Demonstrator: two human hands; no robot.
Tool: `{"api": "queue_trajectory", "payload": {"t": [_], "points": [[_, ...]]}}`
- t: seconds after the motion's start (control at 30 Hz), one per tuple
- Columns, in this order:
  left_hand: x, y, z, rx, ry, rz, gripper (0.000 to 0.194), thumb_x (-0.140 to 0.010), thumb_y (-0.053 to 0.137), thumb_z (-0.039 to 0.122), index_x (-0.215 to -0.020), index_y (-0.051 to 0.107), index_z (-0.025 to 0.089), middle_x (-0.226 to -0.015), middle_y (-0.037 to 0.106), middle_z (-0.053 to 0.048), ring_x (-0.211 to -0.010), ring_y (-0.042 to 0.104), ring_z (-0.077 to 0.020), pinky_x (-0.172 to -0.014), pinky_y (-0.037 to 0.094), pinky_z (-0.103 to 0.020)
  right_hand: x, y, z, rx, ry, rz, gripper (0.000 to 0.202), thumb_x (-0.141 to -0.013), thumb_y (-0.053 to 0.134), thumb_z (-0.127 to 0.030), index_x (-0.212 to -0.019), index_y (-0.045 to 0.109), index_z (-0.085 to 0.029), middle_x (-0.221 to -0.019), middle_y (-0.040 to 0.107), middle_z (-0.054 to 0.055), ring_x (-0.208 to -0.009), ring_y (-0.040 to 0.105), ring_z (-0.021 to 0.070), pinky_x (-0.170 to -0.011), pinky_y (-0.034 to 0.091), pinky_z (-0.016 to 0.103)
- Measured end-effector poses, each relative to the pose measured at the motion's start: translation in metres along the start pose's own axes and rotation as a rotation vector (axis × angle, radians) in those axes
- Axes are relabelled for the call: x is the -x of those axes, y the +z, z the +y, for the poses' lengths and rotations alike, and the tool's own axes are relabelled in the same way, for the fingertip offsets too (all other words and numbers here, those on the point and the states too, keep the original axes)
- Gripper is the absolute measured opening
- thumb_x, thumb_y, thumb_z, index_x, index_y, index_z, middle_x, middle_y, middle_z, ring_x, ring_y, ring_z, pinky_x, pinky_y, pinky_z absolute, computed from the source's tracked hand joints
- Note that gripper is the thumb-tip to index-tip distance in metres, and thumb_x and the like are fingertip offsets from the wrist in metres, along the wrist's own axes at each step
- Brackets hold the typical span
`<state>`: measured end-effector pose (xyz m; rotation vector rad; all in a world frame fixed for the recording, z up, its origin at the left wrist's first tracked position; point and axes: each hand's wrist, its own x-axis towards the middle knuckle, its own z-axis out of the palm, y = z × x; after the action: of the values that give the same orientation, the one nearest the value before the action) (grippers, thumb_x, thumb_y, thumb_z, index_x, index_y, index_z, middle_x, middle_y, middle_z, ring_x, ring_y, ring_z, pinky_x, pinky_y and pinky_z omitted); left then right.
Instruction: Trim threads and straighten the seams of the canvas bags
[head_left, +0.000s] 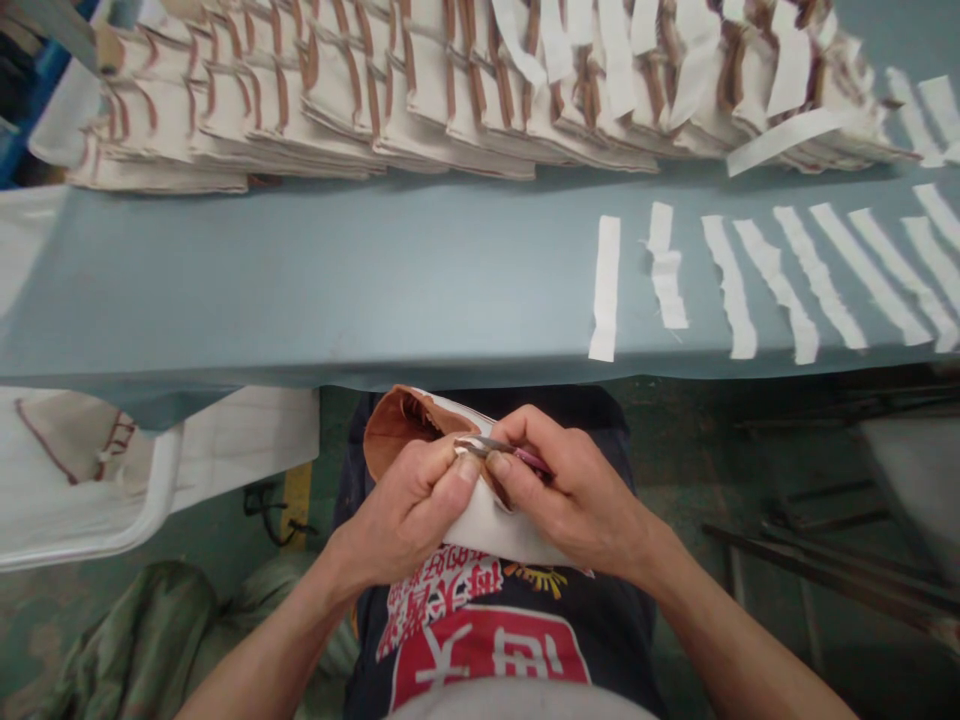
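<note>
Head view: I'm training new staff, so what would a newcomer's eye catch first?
Probably the long row of cream-and-brown pieces along the far side of the table. Next, the white strips at its right. At lower centre, the left grip holds a brown-lined piece, the right grip a metal tool.

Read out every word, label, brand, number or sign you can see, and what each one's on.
"海天": upside down in white, on the red panel of the dark apron.
Smaller red-and-white characters above it in view: too small and creased to read reliably.
I can make out no other text or numbers.
</note>
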<state>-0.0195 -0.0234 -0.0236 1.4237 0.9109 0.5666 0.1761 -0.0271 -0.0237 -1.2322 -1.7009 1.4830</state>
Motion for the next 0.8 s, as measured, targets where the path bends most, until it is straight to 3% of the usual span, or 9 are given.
{"api": "queue_trajectory", "payload": {"t": [0.43, 0.8], "points": [[-0.0006, 0.0029, 0.0060, -0.044, 0.058, -0.055, 0.036, -0.107, 0.039, 0.029, -0.073, 0.048, 0.020, -0.070, 0.054, 0.002, -0.061, 0.047, -0.0130, -0.061, 0.042, -0.026, 0.0003, -0.0045, -0.0011, 0.032, -0.066, -0.071, 0.008, -0.101, 0.052, -0.025, -0.094, 0.052, -0.023, -0.067, 0.055, -0.006, -0.056, 0.050, 0.0109, -0.055, 0.035, 0.024], [0.0050, 0.0085, 0.0039, -0.129, -0.015, -0.016, 0.034, -0.106, 0.036, 0.033, -0.076, 0.048, 0.021, -0.075, 0.062, -0.002, -0.065, 0.048, -0.0151, -0.064, 0.045, -0.028, -0.0006, -0.0005, -0.0022, 0.048, -0.054, -0.090, 0.007, -0.103, 0.050, -0.024, -0.096, 0.051, -0.023, -0.070, 0.053, -0.006, -0.061, 0.049, 0.0127, -0.059, 0.035, 0.025]]}}
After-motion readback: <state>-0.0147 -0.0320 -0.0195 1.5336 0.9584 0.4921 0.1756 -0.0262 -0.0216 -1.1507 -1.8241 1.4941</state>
